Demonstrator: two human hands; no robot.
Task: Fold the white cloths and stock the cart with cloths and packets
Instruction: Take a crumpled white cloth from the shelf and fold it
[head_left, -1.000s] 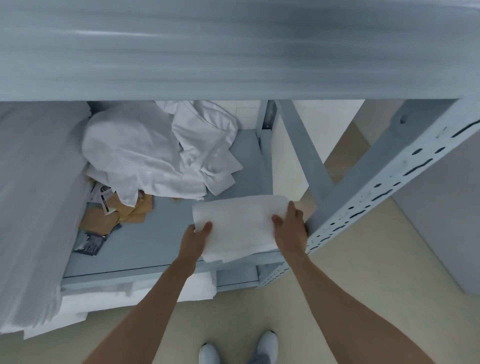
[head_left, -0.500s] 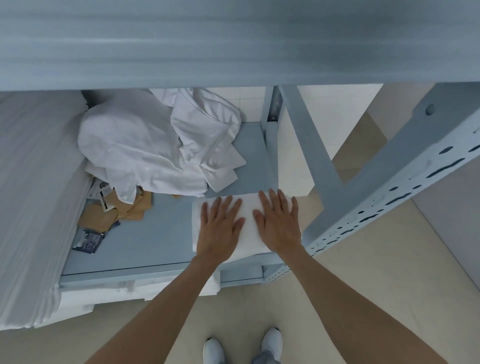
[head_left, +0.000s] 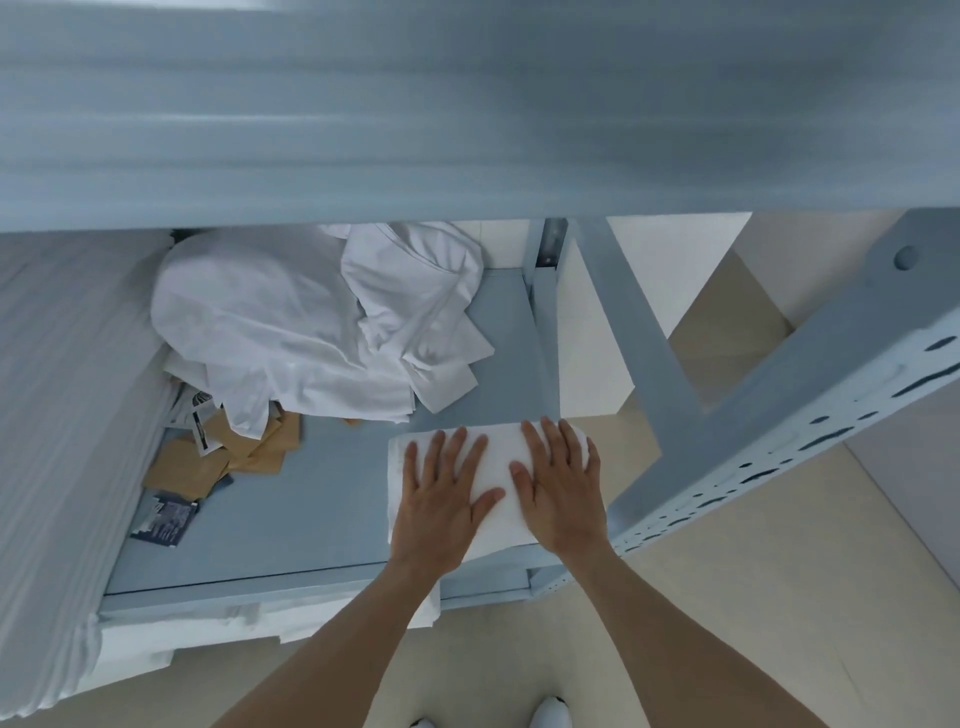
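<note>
A folded white cloth (head_left: 497, 457) lies at the front right corner of the grey-blue cart shelf (head_left: 322, 499). My left hand (head_left: 439, 501) rests flat on the cloth's left half, fingers spread. On the right half my right hand (head_left: 558, 483) lies flat in the same way. Neither hand grips anything. A heap of crumpled white cloths (head_left: 311, 327) fills the back of the shelf. Brown packets (head_left: 223, 452) and a dark blue packet (head_left: 163, 519) lie at the shelf's left, partly under the heap.
The cart's upper shelf (head_left: 467, 114) overhangs and hides the back. A perforated upright (head_left: 810, 431) and a diagonal brace (head_left: 628, 332) stand right of my hands. White ribbed material (head_left: 62, 405) lines the left side. More white cloth (head_left: 208, 629) shows on the level below.
One second ago my hands held the folded cloth by its sides at the shelf edge. They then moved on top and now press flat on it; little has changed in the last half second.
</note>
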